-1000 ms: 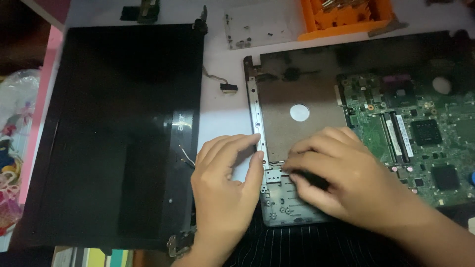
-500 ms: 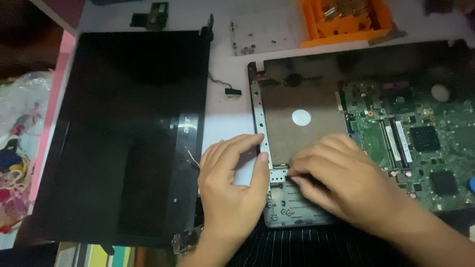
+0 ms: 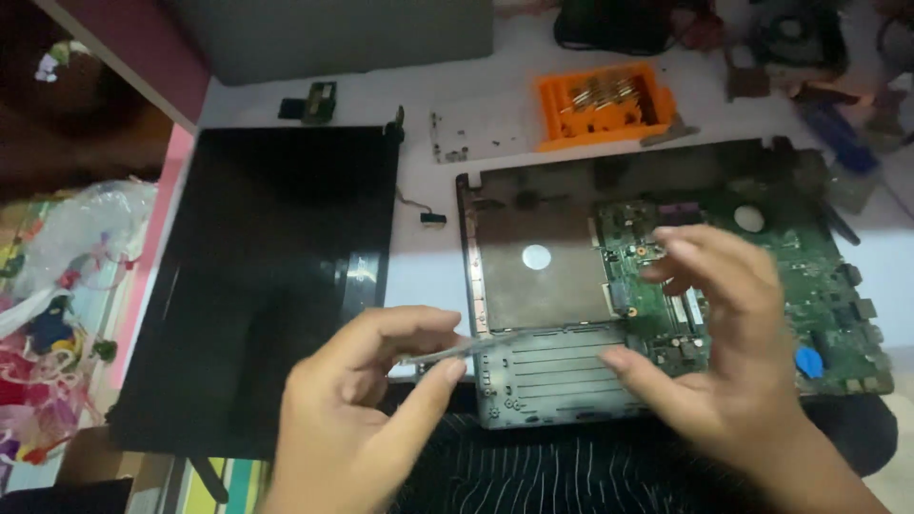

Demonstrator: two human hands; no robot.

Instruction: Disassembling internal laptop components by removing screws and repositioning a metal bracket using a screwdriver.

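Our left hand [image 3: 357, 419] pinches a thin metal strip [image 3: 447, 352] beside the stripped laptop base [image 3: 552, 381]; right hand [image 3: 733, 352] spread, empty; motherboard [image 3: 762, 276] still seated.

A white flat table [image 3: 419, 276] fills most of the view. At nine o'clock it has a pink painted edge [image 3: 157, 228]. At eleven o'clock a dark red slanted board [image 3: 133, 48] runs beside a dim brown corner. The light is soft and low.
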